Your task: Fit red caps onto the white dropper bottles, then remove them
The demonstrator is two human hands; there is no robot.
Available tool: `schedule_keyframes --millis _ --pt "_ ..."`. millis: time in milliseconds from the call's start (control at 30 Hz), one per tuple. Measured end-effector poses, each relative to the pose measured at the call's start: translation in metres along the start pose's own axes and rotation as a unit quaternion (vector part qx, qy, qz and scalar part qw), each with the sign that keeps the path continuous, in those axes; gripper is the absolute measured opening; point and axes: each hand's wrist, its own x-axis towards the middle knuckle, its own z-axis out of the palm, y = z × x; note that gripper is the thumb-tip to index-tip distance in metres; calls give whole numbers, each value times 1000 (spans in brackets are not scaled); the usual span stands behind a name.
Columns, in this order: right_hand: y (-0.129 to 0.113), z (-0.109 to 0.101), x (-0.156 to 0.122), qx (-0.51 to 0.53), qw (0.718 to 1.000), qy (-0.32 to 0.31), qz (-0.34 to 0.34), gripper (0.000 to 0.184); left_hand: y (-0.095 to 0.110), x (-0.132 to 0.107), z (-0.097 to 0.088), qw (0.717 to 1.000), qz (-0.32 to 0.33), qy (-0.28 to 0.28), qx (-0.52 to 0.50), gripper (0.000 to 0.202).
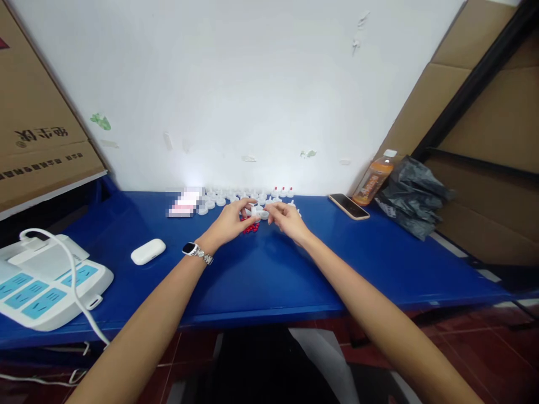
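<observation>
My left hand [231, 220], with a watch on its wrist, curls thumb and fingers around a small white plastic nozzle cap [256, 211]. Close by on the right, the fingertips of my right hand [288, 220] are pinched together; whatever they hold is too small to make out. Just under the left fingers lies a little pile of red tips [251, 228], partly covered by the hand. Behind both hands, several white nozzle caps [221, 200] stand along the wall. Three at the back right carry red tips [283, 189] on top.
A white power strip [54, 286] with a cable and a white earbud case [148, 252] are on the left of the blue table [269, 280]. On the right are a phone [348, 206], an orange drink bottle [374, 178] and a black plastic bag [415, 196]. Cardboard flanks both sides.
</observation>
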Motion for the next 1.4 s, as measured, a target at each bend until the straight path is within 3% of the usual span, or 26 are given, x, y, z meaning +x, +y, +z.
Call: schedule_keyframes --millis 100,167,267,367,500,633,833,1067,1300,1400 --pt "-4 -1 -2 49 999 4 14 40 9 -1 10 1000 -3 5 -13 53" --pt "-4 -3 -1 54 998 39 15 35 13 -1 15 1000 -5 11 -14 54" --pt "-2 -11 0 -47 994 90 -25 18 15 -1 17 1000 -1 16 -12 52" --pt "3 -18 0 -189 979 68 -32 5 15 -1 15 1000 -2 9 -6 37" --pt "8 -17 0 -260 965 31 -12 7 15 -1 13 1000 4 5 -1 25" --pt "4 -22 6 -298 952 58 -21 19 13 -2 13 1000 21 17 7 24" --pt "-6 -48 57 -389 910 137 33 20 10 0 8 1000 21 8 5 26" --pt "16 -48 128 -514 849 85 87 29 8 1 8 1000 28 2 -1 25" --pt "20 -36 137 -503 853 97 98 25 8 0 12 1000 24 -8 -5 24" --pt "5 -37 121 -443 885 130 56 18 10 0 11 1000 26 8 10 22"
